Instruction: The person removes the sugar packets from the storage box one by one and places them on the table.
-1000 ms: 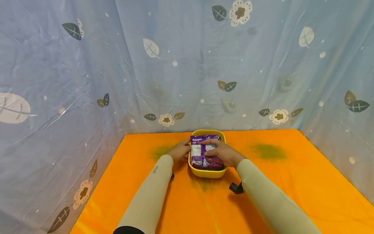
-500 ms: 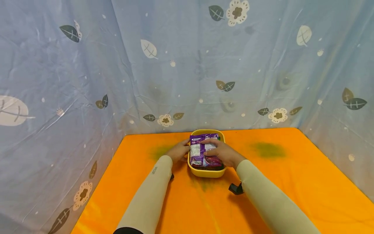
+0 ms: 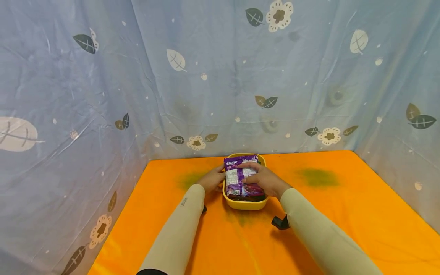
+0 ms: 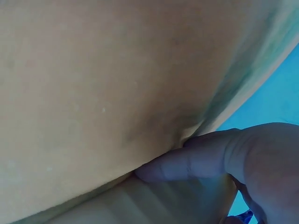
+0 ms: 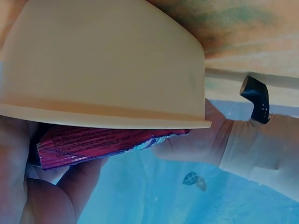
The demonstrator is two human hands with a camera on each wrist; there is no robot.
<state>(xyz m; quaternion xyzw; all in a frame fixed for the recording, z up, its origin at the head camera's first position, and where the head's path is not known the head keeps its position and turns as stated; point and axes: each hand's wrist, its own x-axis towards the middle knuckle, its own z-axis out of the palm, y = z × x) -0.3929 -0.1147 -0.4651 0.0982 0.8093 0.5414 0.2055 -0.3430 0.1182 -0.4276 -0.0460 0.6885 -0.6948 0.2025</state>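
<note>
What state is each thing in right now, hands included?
Yellow tub: upright, packed to its rim.
Purple packet: lying on top, rising above the rim.
Right hand: resting on the packet, fingers apart.
Left hand: at the tub's left side, partly hidden.
Orange cloth: spread out, green-patched.
Blue curtain: hanging, creased.

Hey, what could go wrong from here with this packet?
The glossy purple plastic packet rises above the rim of the yellow rounded tub, so it might slide out if tipped. The right hand lies on the packet and could crease it. The tub is near the back edge of the orange table, so a push might jam it against the blue leaf-print curtain.
</note>
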